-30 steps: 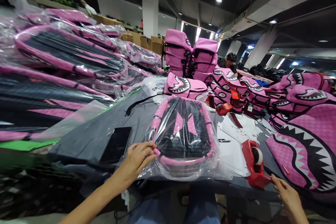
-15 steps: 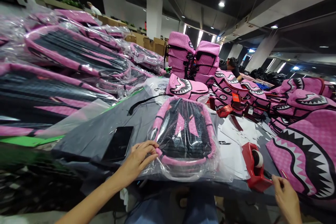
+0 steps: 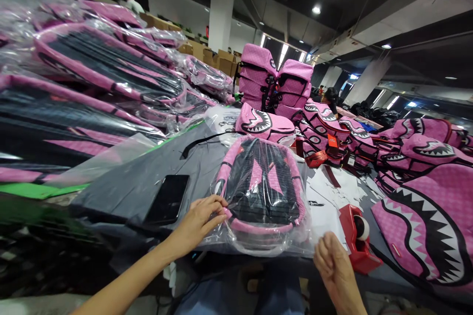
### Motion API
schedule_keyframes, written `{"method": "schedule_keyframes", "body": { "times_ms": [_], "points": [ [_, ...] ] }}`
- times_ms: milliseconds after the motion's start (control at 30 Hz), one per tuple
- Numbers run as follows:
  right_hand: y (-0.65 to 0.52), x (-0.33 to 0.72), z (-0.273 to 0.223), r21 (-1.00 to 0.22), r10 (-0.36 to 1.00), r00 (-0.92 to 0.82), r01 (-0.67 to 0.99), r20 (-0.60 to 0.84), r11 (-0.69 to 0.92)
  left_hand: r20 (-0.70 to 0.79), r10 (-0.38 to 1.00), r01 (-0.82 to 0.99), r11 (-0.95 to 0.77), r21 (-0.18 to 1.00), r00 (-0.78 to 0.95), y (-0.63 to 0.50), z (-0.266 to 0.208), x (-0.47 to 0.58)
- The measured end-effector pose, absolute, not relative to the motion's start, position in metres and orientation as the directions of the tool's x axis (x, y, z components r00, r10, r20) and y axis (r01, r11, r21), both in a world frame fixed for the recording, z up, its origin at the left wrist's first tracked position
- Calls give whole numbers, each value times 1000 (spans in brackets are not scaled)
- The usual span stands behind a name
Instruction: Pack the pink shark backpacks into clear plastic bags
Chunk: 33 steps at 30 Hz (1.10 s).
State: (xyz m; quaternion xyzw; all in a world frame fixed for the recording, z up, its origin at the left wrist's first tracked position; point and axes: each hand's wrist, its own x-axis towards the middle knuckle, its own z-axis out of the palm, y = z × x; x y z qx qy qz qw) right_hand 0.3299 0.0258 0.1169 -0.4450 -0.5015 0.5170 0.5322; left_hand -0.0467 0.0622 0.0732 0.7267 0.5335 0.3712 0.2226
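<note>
Since the earlier frame, the person's bare right hand point(image 3: 334, 263) had come away from the front end of the red tape dispenser with a white roll point(image 3: 349, 231) and moved leftward, to just beside the lower right corner of the clear plastic bag point(image 3: 258, 247). Its fingers were curled in together; whether they pinched anything, or touched the bag, could not be told. Inside that bag, the pink-rimmed backpack with a black padded back and two pink patches point(image 3: 264, 184) lay flat with its back panel up, at the near edge of the table under a dark grey covering point(image 3: 121, 197). The bare left hand point(image 3: 203, 216) stayed at the bag's lower left corner, fingers bent, tips on the plastic near the pink rim; whether thumb and fingers were clamped on it could not be told. Left of the bag lay a black, flat phone point(image 3: 170, 199); to its right were loose white paper sheets point(image 3: 325, 219), the dispenser and a large pink backpack with a black-and-white toothed mouth point(image 3: 436, 216). Plastic-wrapped pink-and-black backpacks point(image 3: 111, 64) were heaped at the far left.
</note>
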Motion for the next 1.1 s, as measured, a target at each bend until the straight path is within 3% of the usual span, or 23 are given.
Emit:
{"method": "schedule_keyframes", "body": {
  "times_ms": [100, 200, 300, 400, 467, 533, 600, 767, 867, 933, 1033, 1100],
  "points": [
    [47, 255, 166, -901, 825, -537, 252, 173, 353, 289, 940, 603, -338, 722, 181, 63, 74, -47],
    [86, 192, 186, -585, 546, -838, 449, -13, 675, 274, 943, 614, -332, 716, 190, 64, 74, -47],
    [130, 155, 184, -248, 559, -812, 584, -170, 773, 249, 948, 623, -316, 715, 195, 65, 72, -47],
    [154, 155, 182, -149, 689, -705, 709, -167, 689, 238, 953, 615, -303, 728, 187, 66, 72, -47],
    [150, 165, 181, -115, 778, -627, 777, -46, 619, 242, 951, 607, -308, 732, 190, 66, 73, -47],
    [133, 173, 174, -100, 788, -609, 782, 88, 615, 251, 948, 602, -320, 732, 198, 67, 73, -48],
    [112, 169, 159, -92, 727, -675, 721, 130, 686, 253, 945, 603, -326, 728, 206, 67, 72, -48],
    [97, 126, 120, 1, 727, -686, 727, -40, 686, 203, 957, 650, -291, 702, 209, 66, 71, -49],
    [105, 123, 120, -92, 733, -680, 732, -25, 675, 164, 962, 622, -267, 736, 219, 71, 86, -56],
    [103, 150, 124, -248, 727, -667, 685, 166, 685, 143, 980, 527, -194, 828, 137, 80, 101, -64],
    [83, 231, 120, -457, 756, -362, 628, 546, 630, 45, 989, 331, 4, 944, -141, 103, 110, -73],
    [65, 292, 109, -539, 779, 1, 723, 627, 433, -56, 973, 249, 112, 962, -223, 118, 103, -72]
  ]
}}
